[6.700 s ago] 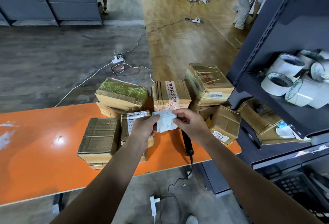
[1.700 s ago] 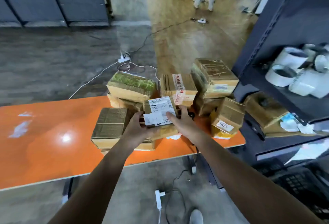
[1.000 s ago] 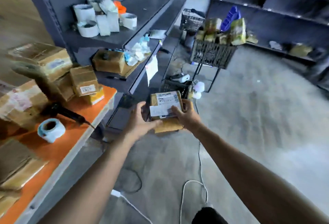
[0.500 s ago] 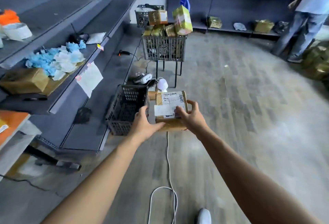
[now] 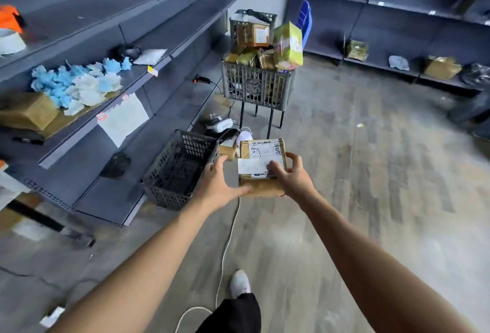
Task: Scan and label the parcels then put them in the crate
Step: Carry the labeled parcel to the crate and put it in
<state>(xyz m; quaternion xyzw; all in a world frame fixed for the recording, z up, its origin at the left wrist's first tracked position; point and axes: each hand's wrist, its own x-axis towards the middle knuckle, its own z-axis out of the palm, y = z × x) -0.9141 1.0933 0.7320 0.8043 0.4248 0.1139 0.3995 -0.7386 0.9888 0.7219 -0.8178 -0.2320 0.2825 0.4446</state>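
The parcel [image 5: 263, 189] is recorded as tan brown, its labels [image 5: 253, 166] white with black print. At 9 o'clock of it, the crate [image 5: 177, 173] is noted as dark grey, grid-perforated. At 12 o'clock a yellow-green box [image 5: 288, 46] is seen. Blue and white crumpled paper [image 5: 77, 84] is logged at 10 o'clock. The floor [image 5: 358, 200] is grey, wood-grained.

A single head-worn wide-angle camera is looking forward and down along the person's forearms [image 5: 148, 266], taking in the floor [image 5: 344, 200] close below, shelving [image 5: 159, 28] running left and far shelves [image 5: 397, 14] ahead.
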